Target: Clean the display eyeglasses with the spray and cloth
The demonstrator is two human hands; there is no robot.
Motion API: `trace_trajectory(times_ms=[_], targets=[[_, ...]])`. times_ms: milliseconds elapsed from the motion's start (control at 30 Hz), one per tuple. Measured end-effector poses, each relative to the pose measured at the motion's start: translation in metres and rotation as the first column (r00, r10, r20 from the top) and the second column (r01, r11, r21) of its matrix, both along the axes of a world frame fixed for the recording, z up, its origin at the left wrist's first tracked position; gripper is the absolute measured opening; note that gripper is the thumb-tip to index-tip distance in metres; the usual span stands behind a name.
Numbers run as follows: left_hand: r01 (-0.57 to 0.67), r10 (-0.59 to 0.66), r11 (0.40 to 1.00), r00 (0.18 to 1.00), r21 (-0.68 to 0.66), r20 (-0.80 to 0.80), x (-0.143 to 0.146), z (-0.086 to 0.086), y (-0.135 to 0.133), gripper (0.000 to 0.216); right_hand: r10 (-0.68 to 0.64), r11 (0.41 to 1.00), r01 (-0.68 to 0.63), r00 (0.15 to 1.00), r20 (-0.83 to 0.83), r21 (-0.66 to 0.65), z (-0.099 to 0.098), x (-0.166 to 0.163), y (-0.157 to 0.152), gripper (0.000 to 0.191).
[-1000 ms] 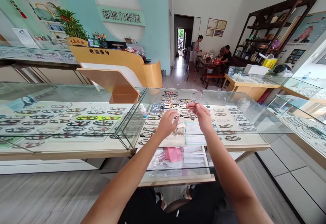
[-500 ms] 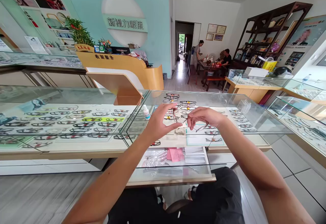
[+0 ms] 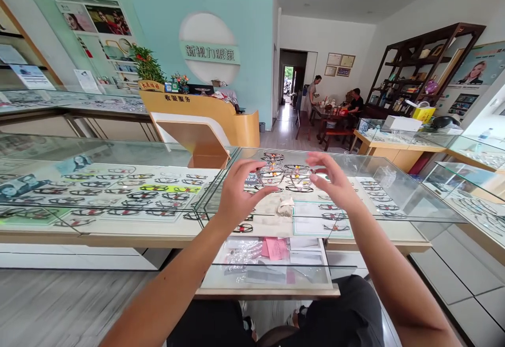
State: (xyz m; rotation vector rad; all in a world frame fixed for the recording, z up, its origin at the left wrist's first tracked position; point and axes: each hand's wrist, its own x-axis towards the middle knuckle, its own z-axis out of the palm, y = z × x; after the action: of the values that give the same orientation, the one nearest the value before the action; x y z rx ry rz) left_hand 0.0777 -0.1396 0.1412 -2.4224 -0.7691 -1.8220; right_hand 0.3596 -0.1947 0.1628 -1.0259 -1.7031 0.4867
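A thin-framed pair of eyeglasses [image 3: 271,179] is held up over the glass counter, its lenses facing me. My left hand [image 3: 240,185] grips its left side, fingers curled above and thumb below. At its right side, my right hand [image 3: 334,182] has the frame's end near the thumb and fingertips; the exact contact is small and unclear. Rows of glasses show behind the lenses inside the counter. Below the hands lie a crumpled pale cloth [image 3: 285,208] and a white tray [image 3: 307,226] with several glasses.
An open drawer [image 3: 329,283] with plastic bags and a pink paper [image 3: 275,248] juts out above my lap. Glass display cases [image 3: 118,149] extend left and right. A yellow desk [image 3: 246,128] stands beyond. Two people are at a table [image 3: 329,112] at the back.
The eyeglasses have turned to face me and risen a little. My right hand has unfolded from its bent pose and moved slightly right and up. The view has shifted slightly left and up.
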Motion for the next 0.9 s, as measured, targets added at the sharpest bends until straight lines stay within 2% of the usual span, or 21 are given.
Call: trace_trajectory(times_ms=[67,133,267,333,400,500,667,900], targets=[[-0.045,0.042,0.998,0.998,0.054,0.044,0.000,0.016,0.003,0.058,-0.103,0.977,0.097,0.994,0.026,0.188,0.003,-0.007,-0.001,0.069],[-0.064,0.055,0.990,0.996,0.129,0.074,0.002,0.037,0.007,0.059,-0.171,0.938,0.143,0.983,0.064,0.317,0.014,-0.014,0.001,0.074],[-0.064,0.034,0.959,0.993,0.278,0.111,0.007,0.087,0.012,0.063,-0.306,0.815,0.210,0.947,0.094,0.540,0.058,-0.022,0.002,0.064],[-0.063,0.023,0.943,0.992,0.328,0.124,0.008,0.110,0.014,0.065,-0.358,0.745,0.236,0.931,0.075,0.624,0.082,-0.023,0.000,0.058],[-0.042,-0.009,0.919,0.992,0.393,0.128,0.010,0.131,0.014,0.067,-0.386,0.688,0.243,0.921,0.061,0.684,0.102,-0.023,-0.004,0.061],[0.003,-0.076,0.879,0.988,0.476,0.133,0.013,0.155,0.014,0.066,-0.430,0.602,0.258,0.902,0.034,0.756,0.125,-0.024,-0.009,0.065],[0.047,-0.136,0.885,0.978,0.463,0.161,0.024,0.173,0.013,0.077,-0.463,0.513,0.277,0.886,-0.010,0.812,0.144,-0.024,-0.014,0.063],[0.031,-0.126,0.912,0.970,0.410,0.207,0.033,0.174,0.013,0.076,-0.458,0.486,0.282,0.888,-0.034,0.827,0.148,-0.023,-0.019,0.062]])
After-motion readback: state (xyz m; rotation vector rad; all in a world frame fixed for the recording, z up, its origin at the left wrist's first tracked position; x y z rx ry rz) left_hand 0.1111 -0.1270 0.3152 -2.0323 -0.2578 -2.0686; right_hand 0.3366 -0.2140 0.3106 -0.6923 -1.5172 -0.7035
